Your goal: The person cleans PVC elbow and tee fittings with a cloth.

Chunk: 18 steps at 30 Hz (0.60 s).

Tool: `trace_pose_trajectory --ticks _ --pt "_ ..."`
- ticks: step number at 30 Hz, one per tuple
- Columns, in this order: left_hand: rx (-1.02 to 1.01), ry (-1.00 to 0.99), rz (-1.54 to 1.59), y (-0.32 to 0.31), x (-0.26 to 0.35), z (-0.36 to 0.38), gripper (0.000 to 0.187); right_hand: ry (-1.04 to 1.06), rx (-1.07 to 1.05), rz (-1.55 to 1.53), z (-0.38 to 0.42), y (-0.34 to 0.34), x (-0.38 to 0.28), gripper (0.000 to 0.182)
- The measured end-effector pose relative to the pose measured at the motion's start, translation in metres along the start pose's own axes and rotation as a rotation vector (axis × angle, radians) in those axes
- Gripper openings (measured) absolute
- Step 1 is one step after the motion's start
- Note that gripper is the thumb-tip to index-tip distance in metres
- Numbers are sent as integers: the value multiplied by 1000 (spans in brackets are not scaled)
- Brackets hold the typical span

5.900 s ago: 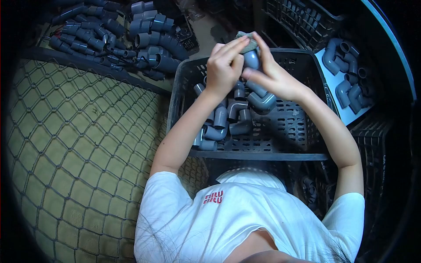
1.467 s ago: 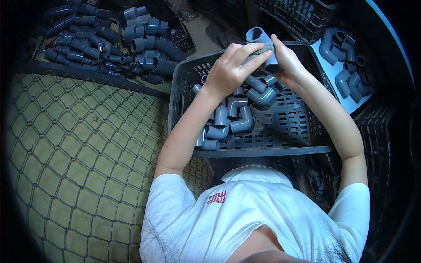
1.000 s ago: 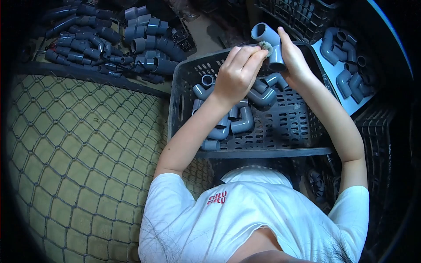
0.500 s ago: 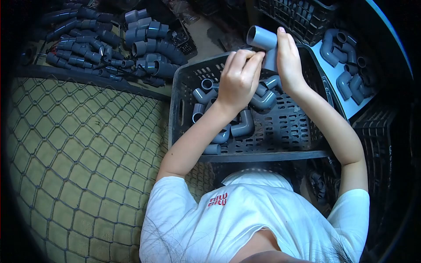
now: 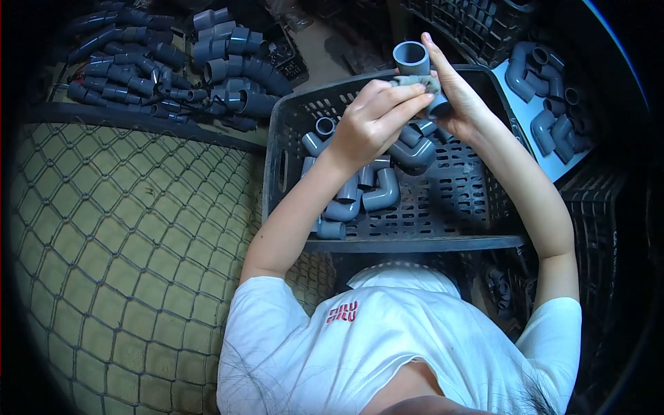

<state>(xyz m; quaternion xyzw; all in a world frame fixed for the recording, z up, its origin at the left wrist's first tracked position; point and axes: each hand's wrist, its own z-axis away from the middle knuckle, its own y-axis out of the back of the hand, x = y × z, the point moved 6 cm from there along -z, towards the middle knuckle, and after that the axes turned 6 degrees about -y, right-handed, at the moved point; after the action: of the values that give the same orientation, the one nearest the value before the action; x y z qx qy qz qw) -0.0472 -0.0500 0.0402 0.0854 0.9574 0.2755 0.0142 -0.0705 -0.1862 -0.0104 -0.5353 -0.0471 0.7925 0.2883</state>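
A grey elbow pipe fitting [image 5: 412, 61] is held above the black crate [image 5: 515, 131], its round opening facing up toward the camera. My right hand [image 5: 460, 104] holds it from the right, thumb or finger stretched up along its side. My left hand [image 5: 377, 121] pinches a dirty greyish cloth [image 5: 418, 84] and presses it on the fitting's surface. Below the hands, several grey elbow fittings [image 5: 382, 190] lie in the left and middle of the crate.
Rows of grey fittings [image 5: 235, 69] are piled at the upper left behind a dark rail. Wire mesh [image 5: 138, 263] covers the left side. More elbows [image 5: 553, 131] lie on a white board [image 5: 515, 104] at right. Another black crate [image 5: 477, 28] stands at the top.
The held fitting has turned so its opening points more upward. The cloth now shows in my left hand, which has shifted slightly right and down over the fitting.
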Motion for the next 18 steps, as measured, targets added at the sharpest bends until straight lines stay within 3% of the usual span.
trace_pose_trajectory --ticks 2,4,9,12,14,16,18 --pt "-20 18 30 3 -3 5 40 -15 44 -13 0 3 -3 81" --pt "12 15 -56 9 -11 -1 36 -121 -107 55 1 -4 0 80" --pt "103 127 -116 6 -12 -2 32 7 138 201 7 -5 -5 87" --pt "2 61 -62 -4 -5 7 32 26 50 253 5 0 -7 81" --pt "-11 49 -58 -5 -8 4 31 31 -32 352 2 1 -4 89" --pt "69 51 -177 3 -15 -3 32 -29 -162 349 -2 -5 1 77" --pt "125 51 -217 7 -17 -4 34 6 -146 344 3 -11 2 76"
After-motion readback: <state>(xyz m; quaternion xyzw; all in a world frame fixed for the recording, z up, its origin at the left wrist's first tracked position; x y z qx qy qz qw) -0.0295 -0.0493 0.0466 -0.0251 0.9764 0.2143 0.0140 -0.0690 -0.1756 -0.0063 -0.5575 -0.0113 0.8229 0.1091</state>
